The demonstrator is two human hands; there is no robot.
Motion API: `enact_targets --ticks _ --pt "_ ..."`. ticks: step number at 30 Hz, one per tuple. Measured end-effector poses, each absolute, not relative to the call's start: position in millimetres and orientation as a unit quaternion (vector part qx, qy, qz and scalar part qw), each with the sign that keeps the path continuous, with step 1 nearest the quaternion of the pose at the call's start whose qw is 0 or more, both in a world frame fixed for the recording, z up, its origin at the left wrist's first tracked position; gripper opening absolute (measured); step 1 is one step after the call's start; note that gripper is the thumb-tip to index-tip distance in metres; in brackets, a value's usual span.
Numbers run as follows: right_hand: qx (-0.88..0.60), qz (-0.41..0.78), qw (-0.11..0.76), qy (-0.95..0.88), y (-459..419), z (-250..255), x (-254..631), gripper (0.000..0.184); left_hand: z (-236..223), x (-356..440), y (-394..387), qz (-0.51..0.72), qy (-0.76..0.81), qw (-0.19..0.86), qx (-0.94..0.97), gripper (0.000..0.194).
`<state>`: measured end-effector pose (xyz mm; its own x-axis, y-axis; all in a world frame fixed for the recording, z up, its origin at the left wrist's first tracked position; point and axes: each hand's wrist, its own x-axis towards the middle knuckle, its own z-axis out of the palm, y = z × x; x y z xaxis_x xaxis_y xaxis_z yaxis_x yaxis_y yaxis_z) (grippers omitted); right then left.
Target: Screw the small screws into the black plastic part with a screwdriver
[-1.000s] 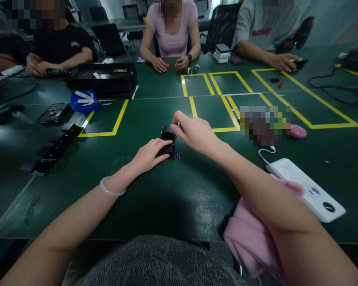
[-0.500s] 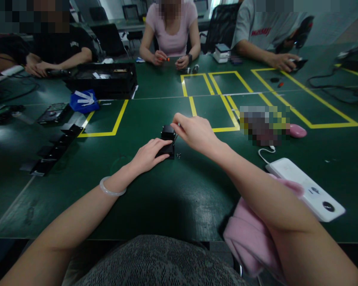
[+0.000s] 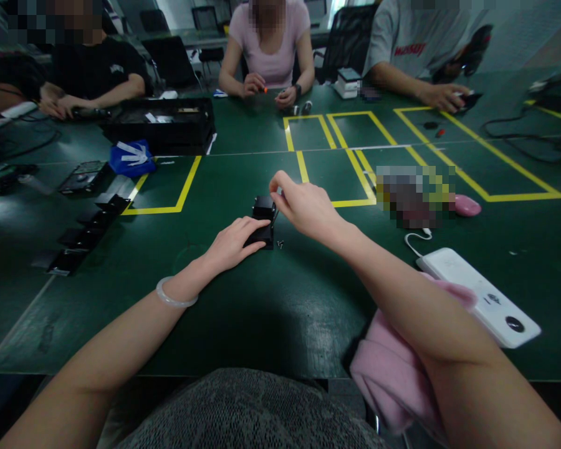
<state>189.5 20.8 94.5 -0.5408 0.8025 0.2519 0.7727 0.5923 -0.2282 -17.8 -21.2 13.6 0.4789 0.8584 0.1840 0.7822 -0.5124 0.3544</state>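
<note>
A small black block-shaped part (image 3: 263, 207) lies on the green table in front of me. My left hand (image 3: 231, 244), with a pale bangle on its wrist, grips the part's near end between thumb and fingers. Over the part's right side, my right hand (image 3: 303, 202) is closed in a pinch, wrist bent. A thin dark shaft (image 3: 276, 216) shows below its fingers and reaches down to the part; the fingers hide the rest of this tool. Several tiny screws (image 3: 280, 244) lie on the table just right of the part.
A row of black parts (image 3: 88, 234) stands at left, near a blue bag (image 3: 131, 158) and a black box (image 3: 161, 128). At right are a white power bank (image 3: 481, 296) with a cable, a pink cloth (image 3: 388, 368) and a pink mouse-like object (image 3: 467, 205). Several people sit opposite.
My right hand has shifted very slightly up, its pinching fingers turned a little. My left hand and the black part have stayed put.
</note>
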Motion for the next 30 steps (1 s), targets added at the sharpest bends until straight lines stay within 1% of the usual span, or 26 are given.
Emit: enact_targets --ticks 3,8,13,19,25,30 --pt "-0.442 0.056 0.176 -0.878 21.4 92.8 190.3 0.037 13.5 -17.8 -21.3 0.172 0.481 0.111 0.853 0.044" --pt "-0.443 0.056 0.175 -0.878 21.1 94.4 190.2 0.034 12.6 -18.2 -20.9 0.176 0.479 0.109 0.853 0.044" --pt "-0.456 0.042 0.158 -0.875 20.2 96.2 189.1 0.034 12.6 -18.0 -21.3 0.175 0.479 0.106 0.853 0.044" --pt "-0.451 0.057 0.172 -0.874 20.4 95.3 189.7 0.035 12.1 -17.6 -20.7 0.174 0.479 0.107 0.854 0.044" --pt "-0.46 0.039 0.161 -0.872 21.2 94.7 188.8 0.036 10.2 -19.0 -19.8 0.175 0.48 0.105 0.854 0.044" --pt "-0.441 0.035 0.174 -0.88 20.2 94.4 189.8 0.035 12.7 -17.8 -21.3 0.17 0.484 0.105 0.852 0.043"
